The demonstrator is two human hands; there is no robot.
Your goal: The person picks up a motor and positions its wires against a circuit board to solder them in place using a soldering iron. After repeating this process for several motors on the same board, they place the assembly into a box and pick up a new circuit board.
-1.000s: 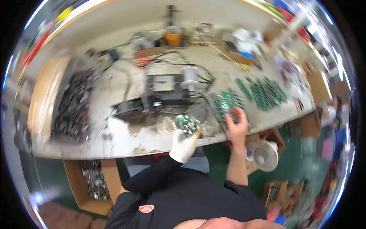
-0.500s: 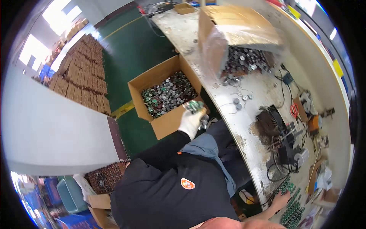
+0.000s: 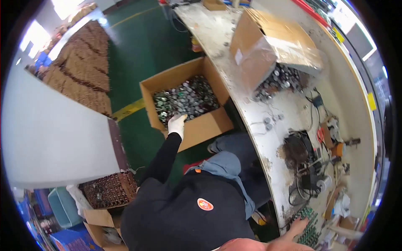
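Observation:
My left hand (image 3: 176, 125), in a white glove, is over the near edge of an open cardboard box (image 3: 209, 129) standing low beside the bench. Its fingers point into the box and look slightly apart, with nothing visible in them. Inside lies a heap of small round silver parts with green pieces (image 3: 186, 98). My bare right hand (image 3: 298, 226) is at the bench's near right end. Its fingers reach over rows of small green parts (image 3: 309, 221), partly spread and touching them; the fingertips are hard to make out.
A tipped carton (image 3: 284, 35) lined with clear plastic spills silver parts (image 3: 279, 79) onto the white bench (image 3: 261, 142). Loose discs, a black device with cables (image 3: 303, 154) and a solder-like spool (image 3: 324, 184) lie nearer. A pillar (image 3: 63, 142) and crates (image 3: 65, 207) stand at left.
My left hand has moved left from above my lap to the box; the green and silver parts it held no longer show in it. My right hand stays among the green parts.

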